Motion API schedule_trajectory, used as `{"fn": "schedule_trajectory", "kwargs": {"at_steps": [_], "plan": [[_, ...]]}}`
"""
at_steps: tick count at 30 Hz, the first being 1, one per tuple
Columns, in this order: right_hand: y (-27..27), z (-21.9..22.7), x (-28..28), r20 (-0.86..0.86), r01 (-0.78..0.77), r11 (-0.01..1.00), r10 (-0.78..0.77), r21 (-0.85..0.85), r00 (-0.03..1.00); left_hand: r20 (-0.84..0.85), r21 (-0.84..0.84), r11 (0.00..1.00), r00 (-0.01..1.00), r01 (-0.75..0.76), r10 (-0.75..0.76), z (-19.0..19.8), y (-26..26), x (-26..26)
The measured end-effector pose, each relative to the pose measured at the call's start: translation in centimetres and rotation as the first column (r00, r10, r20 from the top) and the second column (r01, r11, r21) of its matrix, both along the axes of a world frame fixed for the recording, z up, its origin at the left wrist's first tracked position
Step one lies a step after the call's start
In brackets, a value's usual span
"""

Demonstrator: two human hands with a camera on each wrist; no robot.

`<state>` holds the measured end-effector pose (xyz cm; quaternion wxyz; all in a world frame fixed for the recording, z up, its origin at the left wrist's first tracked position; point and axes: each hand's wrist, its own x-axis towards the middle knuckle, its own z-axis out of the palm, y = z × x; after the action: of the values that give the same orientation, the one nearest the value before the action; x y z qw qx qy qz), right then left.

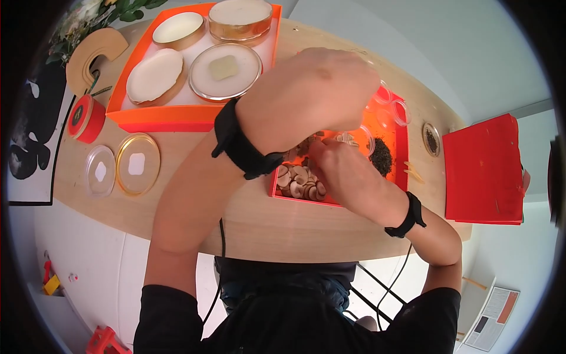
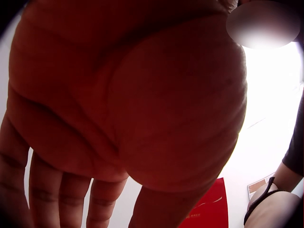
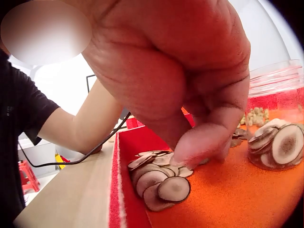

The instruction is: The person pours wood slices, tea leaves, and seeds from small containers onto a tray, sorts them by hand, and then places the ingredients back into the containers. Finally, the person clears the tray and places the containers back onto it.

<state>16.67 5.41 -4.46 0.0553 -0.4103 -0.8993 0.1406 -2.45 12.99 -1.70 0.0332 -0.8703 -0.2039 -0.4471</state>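
My right hand (image 1: pixel 351 174) reaches into an orange-lined red box lid or tray (image 3: pixel 213 204), with its fingers curled down. In the right wrist view its thumb and fingertips pinch at the edge of a pile of pale dried slices (image 3: pixel 164 183) with dark rims. A clear jar (image 3: pixel 275 90) holding similar slices stands beyond that hand. My left hand (image 1: pixel 330 88) arches over the tray near the jar, its fingers hidden in the head view. From the left wrist, the palm (image 2: pixel 114 104) fills the view, with long, nearly straight fingers running out of frame.
Dark loose bits (image 1: pixel 382 158) and clear round lids (image 1: pixel 400 112) lie at the tray's right side. An orange box (image 1: pixel 171 113) with several round containers stands back left. Two clear lids (image 1: pixel 137 184) lie left. A red box (image 1: pixel 483 168) stands right.
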Motion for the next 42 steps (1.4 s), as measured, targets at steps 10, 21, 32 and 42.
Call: {"fn": "schedule_trajectory", "kwargs": {"at_steps": [10, 21, 32, 42], "plan": [[0.5, -0.1, -0.2, 0.037, 0.054, 0.993, -0.050, -0.108, 0.998, -0.153, -0.094, 0.983, 0.978, -0.156, 0.141, 1.2, -0.8, 0.9], [0.5, 0.1, -0.5, 0.022, 0.098, 0.973, -0.095, -0.208, 0.995, -0.068, -0.053, 0.993, 0.992, -0.109, 0.105, 0.3, -0.3, 0.9], [0.7, 0.7, 0.1, -0.065, 0.114, 0.915, -0.151, -0.387, 0.986, -0.142, -0.100, 0.983, 0.980, -0.154, 0.139, 0.9, -0.4, 1.2], [0.1, 2.5, 0.9, -0.113, 0.109, 0.869, -0.186, -0.483, 0.976, -0.148, -0.081, 0.986, 0.980, -0.149, 0.136, 0.6, -0.4, 1.3]]}}
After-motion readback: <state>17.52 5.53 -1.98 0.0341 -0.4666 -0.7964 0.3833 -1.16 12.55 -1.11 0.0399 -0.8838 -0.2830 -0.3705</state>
